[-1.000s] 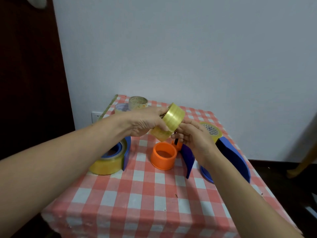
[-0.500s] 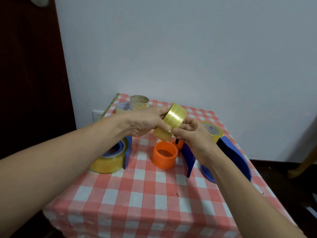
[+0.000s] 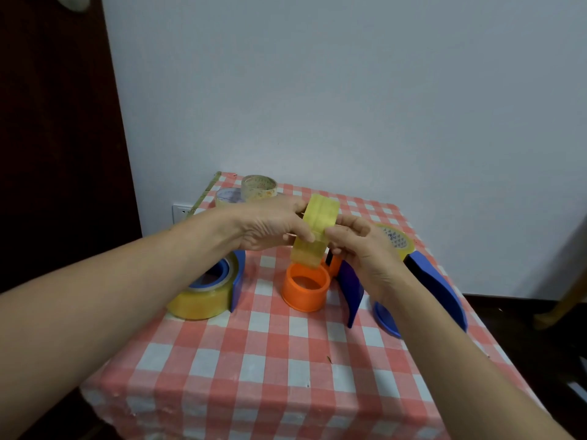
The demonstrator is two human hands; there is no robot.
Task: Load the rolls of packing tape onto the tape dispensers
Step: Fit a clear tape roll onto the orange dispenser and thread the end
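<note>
Above the orange plastic dispenser core [image 3: 306, 287] on the red-checked table [image 3: 270, 360], you grip the yellowish translucent roll of packing tape [image 3: 314, 230] with both hands, left hand [image 3: 270, 227] curled round its side, right hand [image 3: 359, 246] pinching the band. Since a second ago it has tipped more upright, likely lining up for seating on that core.

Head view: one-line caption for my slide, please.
Left hand and right hand grip a yellowish tape roll on edge above the orange ring on the checked tablecloth.
</note>
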